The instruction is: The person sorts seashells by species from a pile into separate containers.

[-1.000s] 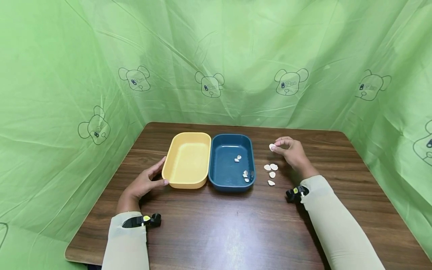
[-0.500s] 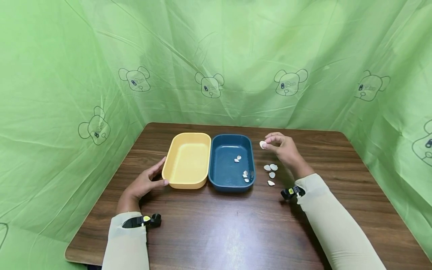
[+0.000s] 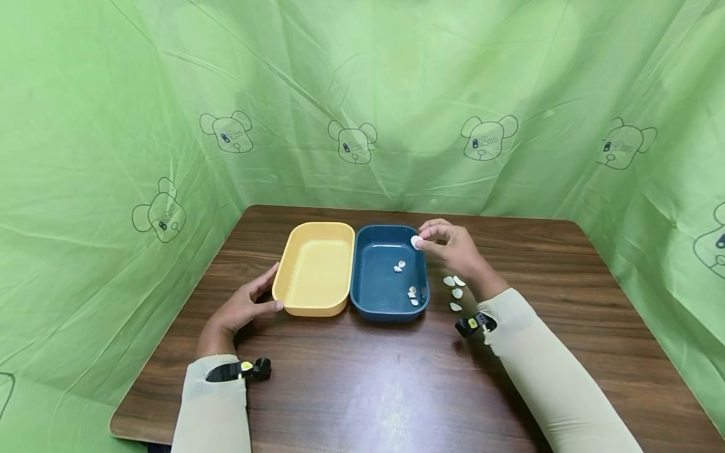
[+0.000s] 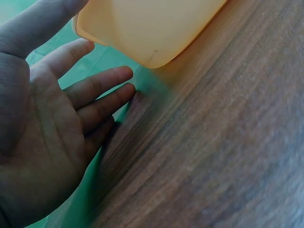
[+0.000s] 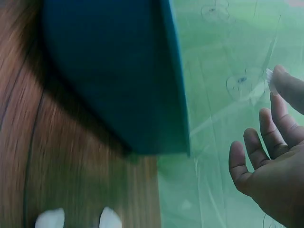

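Observation:
My right hand pinches a small white seashell between thumb and fingertips, over the far right rim of the blue tray. In the right wrist view the seashell shows at the thumb tip, with the other fingers spread apart. Several pale shells lie inside the blue tray. On the table to its right is a loose group of several more shells. My left hand rests at the left side of the yellow tray, its thumb by the near corner and its fingers extended.
The two trays stand side by side on a brown wooden table. A green sheet with drawn bear faces hangs behind and at both sides. Each wrist wears a black strap with a small camera.
My right hand has moved left with the seashell, from above the table to over the blue tray's rim. The left hand and both trays stay put.

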The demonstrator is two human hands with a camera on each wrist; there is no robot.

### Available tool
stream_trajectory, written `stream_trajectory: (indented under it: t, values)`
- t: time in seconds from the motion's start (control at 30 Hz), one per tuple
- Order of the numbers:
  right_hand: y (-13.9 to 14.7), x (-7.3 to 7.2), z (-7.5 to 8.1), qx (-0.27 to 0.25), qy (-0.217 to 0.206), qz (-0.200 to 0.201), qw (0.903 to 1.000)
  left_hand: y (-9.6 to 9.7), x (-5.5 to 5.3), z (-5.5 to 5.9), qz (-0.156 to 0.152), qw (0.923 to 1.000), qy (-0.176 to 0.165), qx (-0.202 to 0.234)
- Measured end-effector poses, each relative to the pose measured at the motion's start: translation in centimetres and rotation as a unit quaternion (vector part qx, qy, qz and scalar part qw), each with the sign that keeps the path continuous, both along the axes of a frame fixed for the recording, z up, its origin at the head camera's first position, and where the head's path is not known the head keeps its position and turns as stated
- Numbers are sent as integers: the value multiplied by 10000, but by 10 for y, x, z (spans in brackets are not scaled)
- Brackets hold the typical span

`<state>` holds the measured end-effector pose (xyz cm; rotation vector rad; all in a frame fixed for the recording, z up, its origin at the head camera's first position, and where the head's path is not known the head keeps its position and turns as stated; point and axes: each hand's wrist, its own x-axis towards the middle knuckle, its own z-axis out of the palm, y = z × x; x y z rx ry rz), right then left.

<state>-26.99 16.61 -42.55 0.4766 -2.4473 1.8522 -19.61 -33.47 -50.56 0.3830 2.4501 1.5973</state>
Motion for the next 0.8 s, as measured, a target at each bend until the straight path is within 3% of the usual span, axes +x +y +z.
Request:
stream_trajectory:
  t: [0.43, 0.8]
  values:
    - [-45, 12, 11, -363, -379, 419, 9977, -1, -1, -1, 49, 10000, -19, -43]
    - [-86, 19, 13, -760, -845, 120, 9935, -1, 0, -1, 93, 9999, -52, -73]
